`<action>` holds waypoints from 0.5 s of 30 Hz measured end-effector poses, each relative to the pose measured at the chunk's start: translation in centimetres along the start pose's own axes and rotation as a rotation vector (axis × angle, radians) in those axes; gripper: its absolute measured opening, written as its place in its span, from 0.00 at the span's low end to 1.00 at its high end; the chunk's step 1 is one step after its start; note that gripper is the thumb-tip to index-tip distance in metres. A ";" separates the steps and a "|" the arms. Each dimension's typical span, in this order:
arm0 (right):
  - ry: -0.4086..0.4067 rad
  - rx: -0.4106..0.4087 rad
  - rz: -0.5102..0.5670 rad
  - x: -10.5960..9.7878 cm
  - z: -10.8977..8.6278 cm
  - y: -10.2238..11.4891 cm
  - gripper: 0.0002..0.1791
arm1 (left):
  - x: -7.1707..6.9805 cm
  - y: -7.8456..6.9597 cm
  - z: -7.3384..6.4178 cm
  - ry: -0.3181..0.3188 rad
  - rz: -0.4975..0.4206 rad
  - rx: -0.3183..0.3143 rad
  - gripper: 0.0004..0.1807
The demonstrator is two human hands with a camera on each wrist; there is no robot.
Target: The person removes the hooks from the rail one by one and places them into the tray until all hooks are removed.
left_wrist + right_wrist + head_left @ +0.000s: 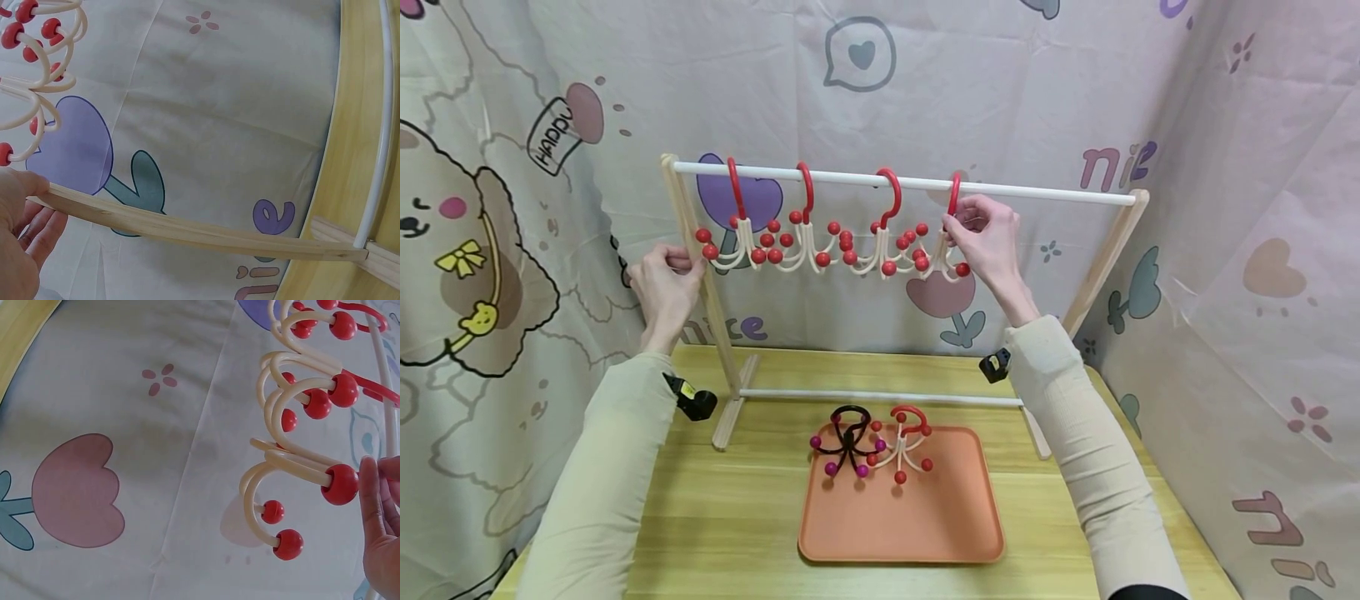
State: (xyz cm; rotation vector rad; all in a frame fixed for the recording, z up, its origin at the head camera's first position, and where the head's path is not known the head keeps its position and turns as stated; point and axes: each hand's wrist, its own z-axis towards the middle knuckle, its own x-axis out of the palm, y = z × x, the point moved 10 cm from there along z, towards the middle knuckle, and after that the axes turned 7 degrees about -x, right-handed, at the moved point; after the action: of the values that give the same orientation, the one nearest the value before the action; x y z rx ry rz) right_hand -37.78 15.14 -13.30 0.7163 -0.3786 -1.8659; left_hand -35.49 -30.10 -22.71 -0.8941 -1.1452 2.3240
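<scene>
Red hanger point(955, 196), pinched in the right hand's grip point(990, 237), is best settled gently on the rack's bar point(1045, 194) while the left hand point(666, 287), holding the rack's post point(718, 333), braces.

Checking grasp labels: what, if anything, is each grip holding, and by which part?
Left grip: left wooden post, upper half. Right grip: rightmost hanging hanger, near the base of its red hook.

Here's the rack point(842, 179) across the table point(700, 517), curtain point(865, 117) behind at twelve o'clock! Four hangers point(883, 242) hang from ten round to one; left hand point(666, 287) on the nine-o'clock post point(718, 333), right hand point(988, 237) on the one-o'clock hanger point(942, 246). Tray point(901, 525) at six, holding two more hangers point(901, 447), eleven and twelve.
</scene>
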 end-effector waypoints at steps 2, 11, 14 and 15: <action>-0.006 -0.002 0.006 -0.1 0.0 0.0 0.10 | 0.0 0.0 0.0 -0.003 -0.001 -0.004 0.15; -0.017 -0.002 0.026 -0.4 0.1 0.4 0.12 | 0.0 0.0 0.0 -0.005 -0.002 -0.005 0.14; -0.026 0.008 0.032 -0.5 0.1 0.3 0.13 | 0.0 0.0 0.0 -0.001 -0.003 -0.006 0.14; -0.029 0.009 0.029 -0.5 0.1 0.2 0.13 | 0.0 0.0 0.0 0.001 -0.004 -0.007 0.14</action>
State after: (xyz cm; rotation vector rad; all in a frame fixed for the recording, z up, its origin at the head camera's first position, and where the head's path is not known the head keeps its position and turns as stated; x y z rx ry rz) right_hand -37.54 15.53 -12.90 0.6873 -0.4146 -1.8499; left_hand -35.47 -30.14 -22.73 -0.8947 -1.1538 2.3180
